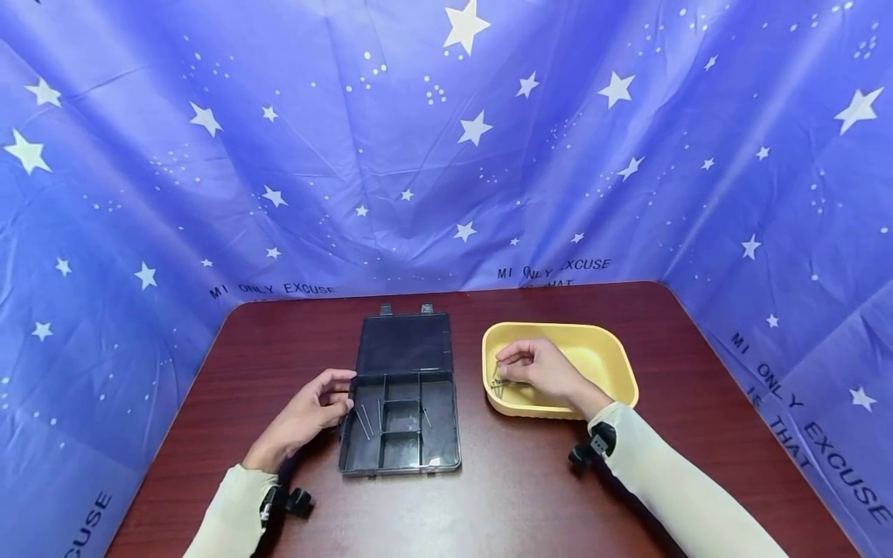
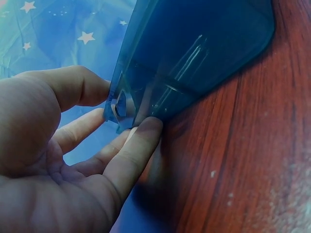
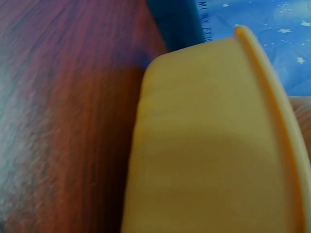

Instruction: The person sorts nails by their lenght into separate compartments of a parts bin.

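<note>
A black compartment box [image 1: 438, 442] lies with its lid [image 1: 406, 345] folded back. My left hand [image 1: 312, 411] grips its left side; the left wrist view shows the fingers about a corner of the see-through wall [image 2: 214, 53]. Several thin metal nails [image 1: 366, 422] lie in the long left compartment, and another nail [image 1: 428, 417] is in the right one. Over the left end of a yellow basin [image 1: 614, 372], my right hand [image 1: 540, 372] pinches a nail [image 1: 496, 370] above a small heap of nails [image 1: 498, 386]. The basin's wall [image 3: 204, 126] hides the fingers from the right wrist camera.
Both containers stand on a dark red wooden table [image 1: 293, 333], the basin to the right of the box with a gap between them. Blue star-patterned cloth [image 1: 405, 155] hangs behind the table and along both sides.
</note>
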`<action>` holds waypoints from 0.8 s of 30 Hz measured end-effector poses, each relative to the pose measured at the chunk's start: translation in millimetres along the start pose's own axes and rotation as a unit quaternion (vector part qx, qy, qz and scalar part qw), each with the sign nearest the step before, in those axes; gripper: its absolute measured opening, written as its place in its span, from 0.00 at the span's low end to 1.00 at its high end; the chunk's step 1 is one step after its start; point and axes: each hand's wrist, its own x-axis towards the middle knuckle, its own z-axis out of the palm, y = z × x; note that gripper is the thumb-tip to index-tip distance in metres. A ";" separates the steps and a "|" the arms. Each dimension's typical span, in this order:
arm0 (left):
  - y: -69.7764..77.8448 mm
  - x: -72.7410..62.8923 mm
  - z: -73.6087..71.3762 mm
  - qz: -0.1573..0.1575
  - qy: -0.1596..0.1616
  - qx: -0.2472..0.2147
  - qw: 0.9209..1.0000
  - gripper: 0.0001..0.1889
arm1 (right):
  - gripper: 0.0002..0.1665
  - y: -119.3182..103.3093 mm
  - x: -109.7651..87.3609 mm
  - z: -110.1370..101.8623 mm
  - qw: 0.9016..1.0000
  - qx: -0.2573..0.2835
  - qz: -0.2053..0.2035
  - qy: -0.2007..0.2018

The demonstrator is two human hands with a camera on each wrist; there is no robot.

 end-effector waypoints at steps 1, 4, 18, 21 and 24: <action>-0.1 0.4 0.1 0.003 -0.001 0.003 1.000 0.29 | 0.15 2.6 -0.2 0.3 1.000 -0.002 0.001 0.000; -0.5 1.1 0.8 0.007 -0.005 0.003 1.000 0.29 | 0.14 6.8 -0.6 1.7 1.000 -0.017 0.003 -0.001; 3.6 -0.3 1.7 -0.004 0.001 0.002 1.000 0.29 | 0.15 6.0 0.5 4.8 0.996 -0.070 0.021 -0.043; 3.1 -0.9 2.8 -0.011 0.007 0.002 1.000 0.29 | 0.13 6.1 0.3 6.7 0.995 -0.085 0.021 -0.050; 1.1 -2.0 3.4 -0.014 0.012 0.002 1.000 0.29 | 0.11 7.7 0.4 8.9 0.992 -0.112 0.018 -0.055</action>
